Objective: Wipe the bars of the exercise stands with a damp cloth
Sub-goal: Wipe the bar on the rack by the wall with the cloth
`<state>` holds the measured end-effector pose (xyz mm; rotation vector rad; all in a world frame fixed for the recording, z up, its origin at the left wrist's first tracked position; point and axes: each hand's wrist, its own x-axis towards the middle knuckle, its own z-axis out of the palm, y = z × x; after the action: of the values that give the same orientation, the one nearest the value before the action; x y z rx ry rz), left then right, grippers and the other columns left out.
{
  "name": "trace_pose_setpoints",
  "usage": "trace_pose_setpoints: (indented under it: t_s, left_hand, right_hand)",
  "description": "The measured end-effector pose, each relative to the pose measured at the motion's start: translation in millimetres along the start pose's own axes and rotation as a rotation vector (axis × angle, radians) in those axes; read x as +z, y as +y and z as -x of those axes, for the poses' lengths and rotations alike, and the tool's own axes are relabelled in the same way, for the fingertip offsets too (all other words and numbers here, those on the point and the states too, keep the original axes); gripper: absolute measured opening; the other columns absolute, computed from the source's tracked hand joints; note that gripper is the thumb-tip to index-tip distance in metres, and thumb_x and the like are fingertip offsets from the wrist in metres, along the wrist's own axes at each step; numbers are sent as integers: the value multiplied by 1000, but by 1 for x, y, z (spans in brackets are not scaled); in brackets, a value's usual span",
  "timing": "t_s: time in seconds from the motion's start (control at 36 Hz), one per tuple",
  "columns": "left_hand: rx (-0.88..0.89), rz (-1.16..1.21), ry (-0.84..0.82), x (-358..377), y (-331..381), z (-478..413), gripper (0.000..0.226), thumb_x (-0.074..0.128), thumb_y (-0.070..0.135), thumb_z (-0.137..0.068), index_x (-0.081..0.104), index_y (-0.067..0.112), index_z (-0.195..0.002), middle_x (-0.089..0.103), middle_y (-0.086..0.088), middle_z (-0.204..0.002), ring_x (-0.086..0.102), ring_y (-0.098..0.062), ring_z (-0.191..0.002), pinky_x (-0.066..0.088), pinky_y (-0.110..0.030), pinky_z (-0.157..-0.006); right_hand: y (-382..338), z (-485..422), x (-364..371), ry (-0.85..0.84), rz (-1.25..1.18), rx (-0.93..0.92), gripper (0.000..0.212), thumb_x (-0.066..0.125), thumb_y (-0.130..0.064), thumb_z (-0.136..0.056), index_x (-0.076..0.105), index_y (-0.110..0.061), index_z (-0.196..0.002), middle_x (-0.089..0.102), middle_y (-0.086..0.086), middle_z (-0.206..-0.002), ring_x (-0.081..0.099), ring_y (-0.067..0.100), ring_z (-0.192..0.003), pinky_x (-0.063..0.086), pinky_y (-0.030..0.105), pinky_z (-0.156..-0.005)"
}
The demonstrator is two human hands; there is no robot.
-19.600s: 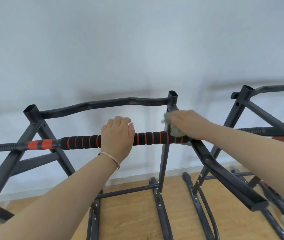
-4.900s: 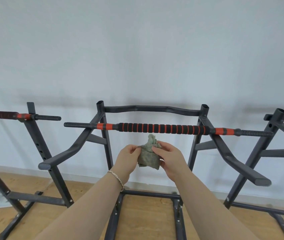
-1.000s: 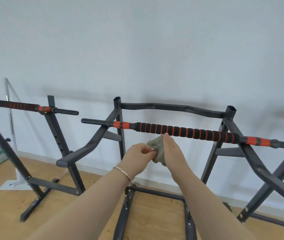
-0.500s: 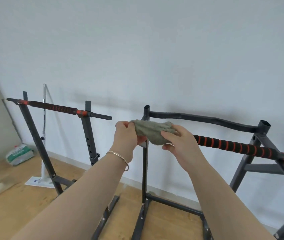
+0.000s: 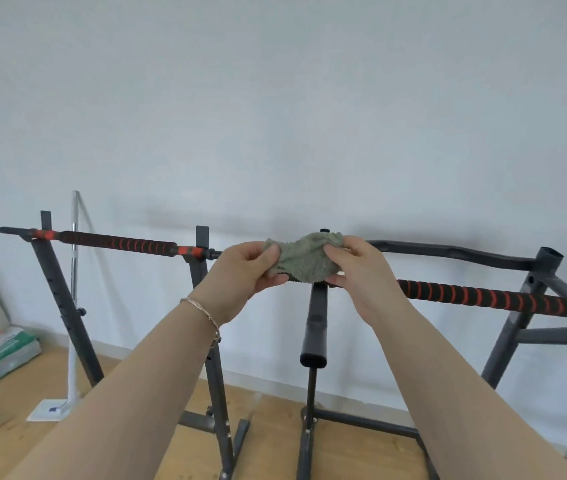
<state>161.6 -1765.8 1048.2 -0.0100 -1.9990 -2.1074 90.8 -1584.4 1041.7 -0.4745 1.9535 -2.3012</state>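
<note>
grey-green cloth (image 5: 304, 259) bunched, red-banded black bars (image 5: 496, 297)

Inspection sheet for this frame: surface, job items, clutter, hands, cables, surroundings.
Surface: wooden floor, both stands on it.
Job's things: grey-green cloth stretched between the hands; left-stand bar and right-stand bar, black padding with red bands.
Clutter: green-and-white bag on the floor at left; white pole leaning against the wall.
Hands: left hand pinches the cloth's left end, right hand its right end.
Cables: nothing seen.
Surroundings: plain white wall.
</note>
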Motion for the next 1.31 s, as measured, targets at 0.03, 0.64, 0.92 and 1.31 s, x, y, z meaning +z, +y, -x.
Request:
trace_pose_setpoints:
  t_s: [0.03, 0.64, 0.92, 1.31]
  left_hand:
    - [-16, 7, -44, -7, 0, -2, 25, 53, 13, -101, 62, -10, -98, 66, 8, -65, 68, -8, -75, 57, -30, -89]
    - [-101, 129, 66, 36, -42, -77, 26, 44, 17, -105, 61, 2, -119, 68, -14, -120, 67, -27, -109, 57, -39, -90]
    - [-87, 152, 61, 71, -53, -104, 27, 43, 21, -106, 55, 5, -123, 65, -14, -122, 66, -28, -110, 58, -47, -86]
    - [-26, -135, -90, 56, -62, -116, 57, 57, -13, -87, 52, 22, -132, 64, -13, -121, 67, -28, -107, 57, -44, -89]
  right_hand:
    - [0, -1, 5, 19, 4, 0, 16, 61, -12, -99, 70, -8, -111, 75, 2, -103, 73, 18, -99, 60, 36, -84]
    - [19, -39, -51, 295, 185, 74, 16, 60, -18, -98, 74, -11, -95, 75, 11, -101, 72, 26, -98, 59, 45, -92]
    - [35, -65, -103, 170, 3, 235, 18, 59, -17, -101, 69, -3, -104, 71, 14, -96, 65, 22, -72, 54, 29, -60]
    - [53, -89, -116, 64, 368, 129, 6, 68, -8, -90, 72, -10, -94, 73, 11, -96, 73, 30, -88, 60, 48, -87]
